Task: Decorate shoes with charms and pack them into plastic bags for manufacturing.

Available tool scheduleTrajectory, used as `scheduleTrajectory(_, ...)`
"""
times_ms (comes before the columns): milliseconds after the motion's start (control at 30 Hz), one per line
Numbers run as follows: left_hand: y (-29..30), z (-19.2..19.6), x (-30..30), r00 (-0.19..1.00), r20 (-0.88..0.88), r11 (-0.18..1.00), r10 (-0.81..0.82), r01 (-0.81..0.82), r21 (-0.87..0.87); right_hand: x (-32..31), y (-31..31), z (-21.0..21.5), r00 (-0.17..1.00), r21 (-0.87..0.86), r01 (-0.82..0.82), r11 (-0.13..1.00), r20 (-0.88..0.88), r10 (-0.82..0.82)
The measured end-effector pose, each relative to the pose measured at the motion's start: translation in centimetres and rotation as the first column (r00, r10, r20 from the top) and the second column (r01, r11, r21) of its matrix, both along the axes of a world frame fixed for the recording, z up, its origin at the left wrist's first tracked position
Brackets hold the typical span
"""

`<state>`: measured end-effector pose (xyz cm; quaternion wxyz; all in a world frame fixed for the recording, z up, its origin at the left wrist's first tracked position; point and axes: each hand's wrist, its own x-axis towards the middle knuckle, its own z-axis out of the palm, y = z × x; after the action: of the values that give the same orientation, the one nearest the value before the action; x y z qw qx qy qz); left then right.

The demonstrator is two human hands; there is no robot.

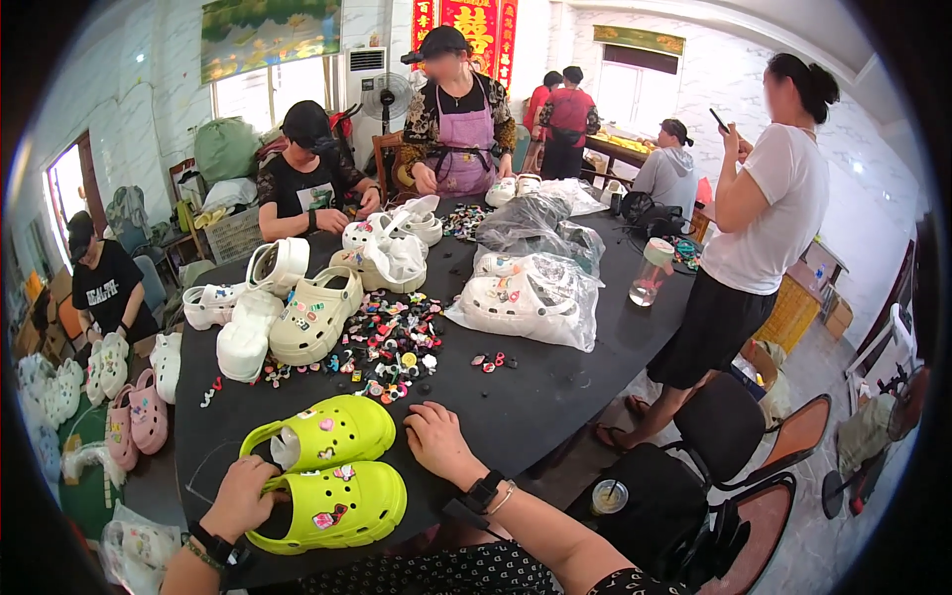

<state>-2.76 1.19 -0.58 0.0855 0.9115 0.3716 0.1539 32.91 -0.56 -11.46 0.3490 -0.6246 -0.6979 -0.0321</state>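
Two lime-green clogs lie side by side at the near edge of the black round table [555, 387]. The nearer lime clog [342, 508] has small charms on its top, and my left hand [238, 496] grips its heel end. The farther lime clog [327, 431] has white paper stuffed in its opening. My right hand [441, 441] rests flat on the table just right of that clog, fingers together and holding nothing. A heap of small colourful shoe charms [392, 342] is spread just beyond my hands.
Cream and white clogs [312, 312] lie left of the charms; bagged clogs [521, 302] and a plastic bottle [652, 270] sit to the right. Several people work around the table; one in a white shirt [769, 208] stands at right with a phone. Black chairs [729, 436] stand lower right.
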Motion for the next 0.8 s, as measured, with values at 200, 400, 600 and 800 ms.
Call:
scheduleTrajectory(200,-2.8,0.8,0.3,0.992,0.092,0.994,0.087,-0.092,0.052,-0.7,0.7,0.3,0.999,0.064,-0.052,0.997,0.017,0.051)
scheduleTrajectory(400,-3.6,0.4,-0.8,0.985,0.094,0.987,0.144,-0.15,0.059,-0.2,0.9,2.0,0.997,0.047,-0.076,0.996,0.011,0.075)
scheduleTrajectory(600,-5.3,1.6,-7.0,0.876,0.303,0.894,0.375,-0.428,0.132,0.6,0.7,0.1,0.993,0.02,-0.115,0.993,0.013,0.115)
scheduleTrajectory(800,-4.3,1.8,-16.3,0.617,0.414,0.644,0.669,-0.76,0.091,-0.2,0.3,0.4,0.995,-0.045,-0.089,0.995,0.046,0.091)
